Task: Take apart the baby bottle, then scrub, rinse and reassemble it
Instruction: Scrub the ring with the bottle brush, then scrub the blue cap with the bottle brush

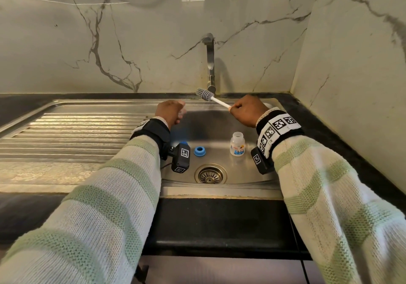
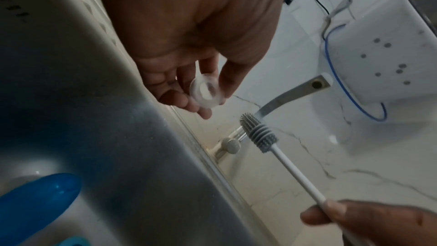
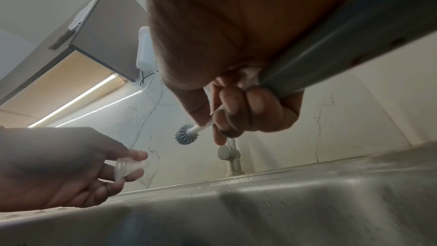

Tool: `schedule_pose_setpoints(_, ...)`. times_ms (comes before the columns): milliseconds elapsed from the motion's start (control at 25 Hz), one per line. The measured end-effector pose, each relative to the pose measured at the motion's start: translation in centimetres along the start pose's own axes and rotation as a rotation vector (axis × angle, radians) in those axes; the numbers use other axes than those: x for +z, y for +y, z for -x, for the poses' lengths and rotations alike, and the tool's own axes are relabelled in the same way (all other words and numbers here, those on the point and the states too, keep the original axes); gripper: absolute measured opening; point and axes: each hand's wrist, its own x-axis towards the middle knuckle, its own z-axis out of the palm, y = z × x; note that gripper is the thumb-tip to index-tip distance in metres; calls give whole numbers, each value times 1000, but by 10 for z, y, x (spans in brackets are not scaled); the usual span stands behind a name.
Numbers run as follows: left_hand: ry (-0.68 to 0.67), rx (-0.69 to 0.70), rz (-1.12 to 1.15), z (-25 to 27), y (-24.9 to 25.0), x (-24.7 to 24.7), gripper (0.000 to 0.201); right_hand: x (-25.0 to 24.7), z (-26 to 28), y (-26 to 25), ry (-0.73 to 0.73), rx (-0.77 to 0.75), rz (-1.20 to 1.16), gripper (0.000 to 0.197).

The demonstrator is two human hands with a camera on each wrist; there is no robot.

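Left hand (image 1: pixel 170 112) pinching clear teat (image 2: pixel 206 92), right hand (image 1: pixel 246 111) gripping brush (image 1: pixel 212 98), bottle (image 1: pixel 237 144) below in sink (image 1: pixel 219 193)

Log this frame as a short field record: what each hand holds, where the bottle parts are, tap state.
left hand: pinches clear teat
right hand: grips bottle brush by its white handle
brush contact: apart from teat
bottle body: upright in sink, open
blue ring: on sink floor
blue cap: in sink
tap: no water visible
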Motion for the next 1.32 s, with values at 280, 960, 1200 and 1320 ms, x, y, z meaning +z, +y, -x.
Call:
schedule_pose_setpoints(280,-151,74,-362,-10,-24,26,33,2,-2,1,31,-10,-20,27)
schedule_pose_setpoints(960,-398,188,-1172,-36,-86,126,14,32,-26,15,-44,19,-61,33)
schedule_pose_setpoints(1200,-440,204,-1335,-53,-110,143,25,35,-33,17,-33,12,-53,32)
schedule_pose_setpoints(1320,-457,215,-1364,-55,-120,146,16,34,-32,12,-43,-7,-32,30)
